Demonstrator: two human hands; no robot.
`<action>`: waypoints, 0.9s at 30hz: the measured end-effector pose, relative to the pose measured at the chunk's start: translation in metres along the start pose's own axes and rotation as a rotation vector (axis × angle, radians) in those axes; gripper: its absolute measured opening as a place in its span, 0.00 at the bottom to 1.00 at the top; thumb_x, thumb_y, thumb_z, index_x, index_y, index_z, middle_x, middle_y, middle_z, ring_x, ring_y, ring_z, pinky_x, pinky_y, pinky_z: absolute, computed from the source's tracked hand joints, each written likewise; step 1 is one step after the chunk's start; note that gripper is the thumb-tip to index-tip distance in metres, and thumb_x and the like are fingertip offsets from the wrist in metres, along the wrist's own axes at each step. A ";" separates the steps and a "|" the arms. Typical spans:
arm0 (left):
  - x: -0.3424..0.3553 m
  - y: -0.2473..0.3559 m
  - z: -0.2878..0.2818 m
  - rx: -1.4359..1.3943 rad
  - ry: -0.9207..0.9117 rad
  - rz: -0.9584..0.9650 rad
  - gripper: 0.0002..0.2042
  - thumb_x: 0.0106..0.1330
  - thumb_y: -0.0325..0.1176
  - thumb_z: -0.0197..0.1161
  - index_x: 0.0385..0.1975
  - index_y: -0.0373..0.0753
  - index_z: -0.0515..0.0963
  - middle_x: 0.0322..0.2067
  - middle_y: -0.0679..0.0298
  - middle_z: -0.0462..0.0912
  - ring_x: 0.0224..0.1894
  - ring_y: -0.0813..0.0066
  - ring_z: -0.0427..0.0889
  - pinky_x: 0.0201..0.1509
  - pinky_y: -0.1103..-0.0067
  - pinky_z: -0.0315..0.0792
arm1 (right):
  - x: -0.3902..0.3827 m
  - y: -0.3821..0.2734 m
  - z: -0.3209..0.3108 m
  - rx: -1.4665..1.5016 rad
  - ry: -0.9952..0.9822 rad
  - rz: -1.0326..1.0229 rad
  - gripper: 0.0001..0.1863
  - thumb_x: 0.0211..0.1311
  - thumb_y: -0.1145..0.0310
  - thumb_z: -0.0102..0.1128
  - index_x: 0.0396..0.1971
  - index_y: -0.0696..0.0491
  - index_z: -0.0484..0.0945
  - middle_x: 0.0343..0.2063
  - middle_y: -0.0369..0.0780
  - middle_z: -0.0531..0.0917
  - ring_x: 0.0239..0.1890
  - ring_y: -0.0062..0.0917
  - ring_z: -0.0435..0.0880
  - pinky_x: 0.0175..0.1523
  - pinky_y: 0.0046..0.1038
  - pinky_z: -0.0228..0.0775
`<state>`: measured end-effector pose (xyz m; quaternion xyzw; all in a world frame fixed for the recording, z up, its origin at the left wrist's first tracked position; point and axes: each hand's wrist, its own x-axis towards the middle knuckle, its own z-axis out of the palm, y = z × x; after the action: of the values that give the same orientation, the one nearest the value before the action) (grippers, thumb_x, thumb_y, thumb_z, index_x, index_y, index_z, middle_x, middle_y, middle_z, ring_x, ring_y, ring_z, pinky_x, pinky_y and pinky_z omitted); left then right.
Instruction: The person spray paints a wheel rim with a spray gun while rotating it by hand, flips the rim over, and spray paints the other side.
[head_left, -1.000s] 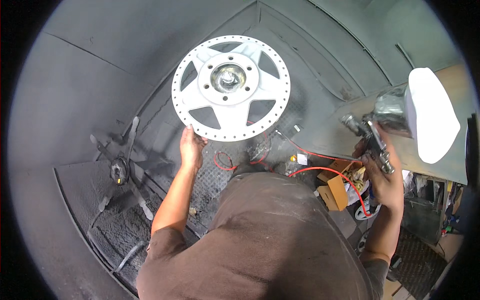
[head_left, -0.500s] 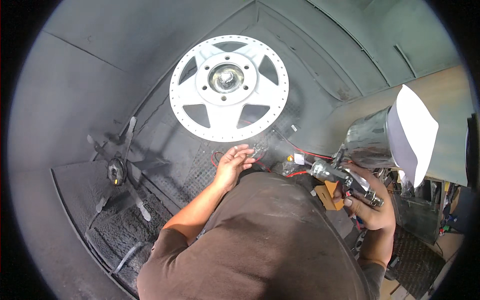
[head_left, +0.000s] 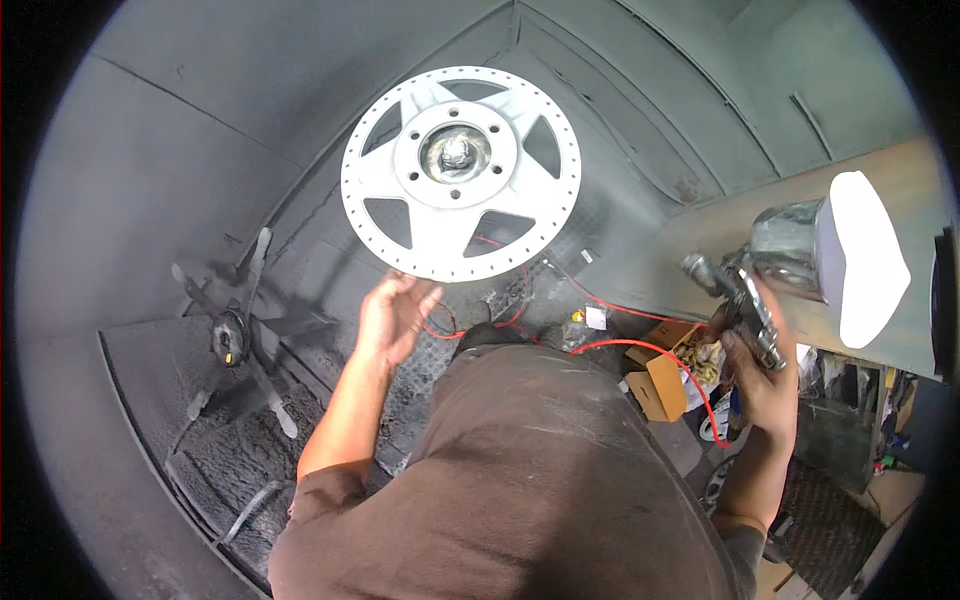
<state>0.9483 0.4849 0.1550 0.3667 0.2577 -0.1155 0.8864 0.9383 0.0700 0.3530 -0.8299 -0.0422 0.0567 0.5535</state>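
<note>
1 big white wheel (head_left: 450, 207) is in front of the person, top-mid of the view, up over the floor (head_left: 430, 355). It's round, w/ 5 big holes, 6 small round holes nearer the mid & lots of tiny ones along the edge, too many to count. 1 shiny silver knob (head_left: 457, 152) sits in its mid.

There are 2 hands. The L hand (head_left: 393, 318) is right by the wheel's bottom edge, fingers a bit bent & spread; can't tell if the tips touch it. The R hand (head_left: 768, 370) is well apart from the wheel, off to the R, wrapped round 1 spray gun (head_left: 745, 310). The gun has 1 see-through cup (head_left: 785, 252), tipped on its side, w/ 1 big white sheet (head_left: 868, 265) at its far end.

Red hose (head_left: 612, 341) runs in loops low down; can't tell if it's 1 or 2 pcs. Near it are 1 brown box (head_left: 658, 390) w/ its flaps up, 1 small white card (head_left: 596, 318) & 1 tiny yellow thing (head_left: 578, 316). Off to the L is 1 dark stand (head_left: 230, 335) w/ at least 4 arms, some w/ pale tips.
</note>
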 end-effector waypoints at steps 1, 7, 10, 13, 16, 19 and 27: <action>-0.007 -0.008 0.007 0.001 -0.024 -0.020 0.25 0.65 0.28 0.51 0.64 0.33 0.63 0.63 0.55 0.69 0.68 0.63 0.66 0.69 0.65 0.62 | 0.000 -0.018 0.000 -0.017 -0.049 0.193 0.31 0.64 0.82 0.57 0.68 0.60 0.64 0.38 0.42 0.83 0.40 0.23 0.83 0.40 0.23 0.75; -0.012 -0.051 0.040 0.173 -0.229 -0.208 0.33 0.64 0.26 0.52 0.71 0.31 0.53 0.67 0.51 0.65 0.70 0.57 0.66 0.71 0.63 0.62 | -0.010 -0.029 0.006 0.174 -0.202 0.243 0.31 0.62 0.77 0.63 0.66 0.62 0.66 0.36 0.43 0.83 0.37 0.24 0.83 0.33 0.20 0.73; -0.007 -0.063 0.032 0.102 -0.196 -0.247 0.32 0.64 0.24 0.52 0.70 0.32 0.54 0.67 0.50 0.66 0.69 0.58 0.67 0.71 0.64 0.62 | -0.002 -0.030 0.000 0.160 -0.306 0.209 0.31 0.62 0.77 0.62 0.66 0.61 0.66 0.38 0.42 0.83 0.39 0.24 0.83 0.38 0.21 0.74; 0.000 -0.070 0.023 -0.023 -0.067 -0.156 0.27 0.64 0.23 0.52 0.66 0.33 0.59 0.64 0.51 0.68 0.68 0.59 0.68 0.71 0.67 0.64 | -0.001 -0.019 0.005 -0.006 -0.152 0.063 0.31 0.62 0.79 0.61 0.66 0.59 0.66 0.40 0.41 0.83 0.39 0.21 0.82 0.38 0.19 0.73; 0.001 -0.072 0.018 -0.124 0.022 -0.027 0.20 0.64 0.23 0.53 0.57 0.34 0.66 0.60 0.53 0.73 0.65 0.61 0.71 0.69 0.69 0.67 | -0.004 -0.016 0.005 -0.049 -0.024 0.174 0.31 0.61 0.81 0.60 0.67 0.59 0.66 0.41 0.40 0.83 0.40 0.21 0.82 0.37 0.18 0.73; 0.002 -0.074 0.012 -0.153 0.052 0.003 0.19 0.64 0.22 0.52 0.56 0.35 0.68 0.59 0.54 0.74 0.64 0.62 0.72 0.68 0.70 0.68 | -0.009 -0.017 0.004 0.070 -0.182 0.179 0.31 0.62 0.79 0.61 0.67 0.59 0.66 0.39 0.41 0.83 0.41 0.22 0.83 0.36 0.19 0.74; 0.000 -0.083 0.005 -0.138 -0.007 -0.065 0.14 0.68 0.22 0.52 0.53 0.38 0.71 0.53 0.58 0.79 0.54 0.66 0.79 0.58 0.72 0.74 | 0.006 -0.021 0.007 -0.154 -0.164 0.110 0.33 0.59 0.84 0.58 0.67 0.55 0.68 0.45 0.41 0.84 0.41 0.21 0.83 0.44 0.21 0.73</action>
<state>0.9168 0.4227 0.1087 0.2960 0.2736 -0.1273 0.9063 0.9436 0.0848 0.3694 -0.8635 -0.0462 0.1512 0.4789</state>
